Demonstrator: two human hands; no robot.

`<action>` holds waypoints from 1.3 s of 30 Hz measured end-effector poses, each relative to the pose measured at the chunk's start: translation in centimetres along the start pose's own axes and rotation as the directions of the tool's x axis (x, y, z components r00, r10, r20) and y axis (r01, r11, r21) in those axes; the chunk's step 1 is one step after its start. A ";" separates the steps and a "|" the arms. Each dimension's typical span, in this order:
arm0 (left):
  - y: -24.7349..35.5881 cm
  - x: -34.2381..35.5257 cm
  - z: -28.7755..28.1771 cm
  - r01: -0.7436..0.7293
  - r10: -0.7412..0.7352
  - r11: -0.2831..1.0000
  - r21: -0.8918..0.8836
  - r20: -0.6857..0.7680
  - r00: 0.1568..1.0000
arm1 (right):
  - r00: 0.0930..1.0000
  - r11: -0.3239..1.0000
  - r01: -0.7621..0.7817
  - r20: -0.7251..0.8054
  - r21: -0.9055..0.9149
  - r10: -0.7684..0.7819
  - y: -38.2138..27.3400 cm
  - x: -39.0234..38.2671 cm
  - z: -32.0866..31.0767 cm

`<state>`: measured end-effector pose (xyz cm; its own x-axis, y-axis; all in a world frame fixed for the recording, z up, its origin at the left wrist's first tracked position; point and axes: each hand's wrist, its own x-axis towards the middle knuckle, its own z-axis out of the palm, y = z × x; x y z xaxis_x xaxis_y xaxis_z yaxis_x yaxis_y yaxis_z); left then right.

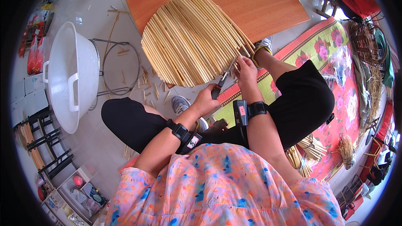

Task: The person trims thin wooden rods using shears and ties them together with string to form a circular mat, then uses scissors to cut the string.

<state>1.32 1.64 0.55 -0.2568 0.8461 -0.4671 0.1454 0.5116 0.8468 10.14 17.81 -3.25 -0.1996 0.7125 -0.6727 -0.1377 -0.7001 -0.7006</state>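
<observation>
Your left hand [204, 101] is wrapped around the black-handled scissors [225, 76]; whether your right hand [248, 73], near their tips, pinches anything, I cannot tell. Steady the round stalk mat [188, 42] on the wooden table [259, 4], keeping fingers clear while snipping its rim evenly.
</observation>
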 end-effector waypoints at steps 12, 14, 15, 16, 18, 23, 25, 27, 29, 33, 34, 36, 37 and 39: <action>-0.4 -0.1 0.2 0.014 -0.013 0.999 -0.037 0.013 1.000 | 1.000 0.999 0.009 0.003 -0.045 -0.008 0.3 0.2 -0.4; -0.2 -0.2 0.2 0.019 -0.018 1.000 -0.019 0.016 1.000 | 1.000 0.999 0.006 -0.003 -0.044 -0.006 0.4 0.2 -0.4; 0.1 -0.3 0.1 0.021 -0.021 1.000 -0.010 0.018 1.000 | 1.000 0.999 0.004 -0.007 -0.043 -0.004 0.5 0.2 -0.5; 0.4 -0.3 0.0 0.028 -0.027 1.000 0.000 0.021 0.999 | 1.000 1.000 0.009 -0.022 -0.024 -0.010 0.5 0.2 -0.4; 0.8 -0.4 -0.1 0.041 -0.042 0.999 0.020 0.025 0.999 | 0.998 1.000 0.020 -0.052 0.014 -0.019 0.5 0.2 -0.2; 0.3 -0.4 0.3 0.052 -0.049 0.997 0.052 -0.061 0.997 | 0.999 1.000 0.008 -0.052 0.013 -0.008 0.0 -0.6 0.6; 0.1 -0.3 0.4 0.062 -0.057 0.996 0.061 -0.073 0.996 | 0.999 1.000 0.004 -0.047 -0.018 -0.005 -0.1 -0.7 0.7; -0.2 -0.3 0.2 0.066 -0.065 0.996 0.054 -0.025 0.998 | 0.998 0.997 -0.002 -0.058 -0.082 -0.002 -0.2 -0.7 0.6; -0.9 -0.5 0.5 0.129 -0.127 0.990 -0.048 0.055 0.990 | 0.999 0.994 -0.004 -0.032 -0.110 0.000 -0.2 -0.8 0.3; -1.5 -0.6 0.5 0.091 -0.081 0.989 -0.118 0.087 0.993 | 0.999 0.991 0.033 0.003 -0.129 -0.033 -0.4 -0.8 0.3; -1.3 -0.6 0.5 0.102 -0.092 0.990 -0.097 0.096 0.991 | 1.000 0.990 0.026 -0.013 -0.137 -0.028 -0.4 -0.9 0.3; -1.0 -0.7 0.3 0.123 -0.116 0.991 -0.054 0.113 0.987 | 0.999 0.989 0.011 -0.045 -0.151 -0.018 -0.3 -0.9 0.2; -0.9 -0.7 0.3 0.124 -0.118 0.990 -0.060 0.106 0.987 | 0.999 0.989 0.015 -0.032 -0.146 -0.020 -0.3 -0.9 0.2; -0.7 -0.8 0.3 0.129 -0.122 0.989 -0.072 0.091 0.988 | 1.000 0.990 0.020 -0.007 -0.138 -0.021 -0.2 -0.7 0.0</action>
<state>1.72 0.69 0.26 -0.1844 0.7872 -0.5884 0.0416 0.6044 0.7956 10.28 17.45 -2.58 -0.1901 0.7276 -0.6592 -0.0067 -0.6723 -0.7402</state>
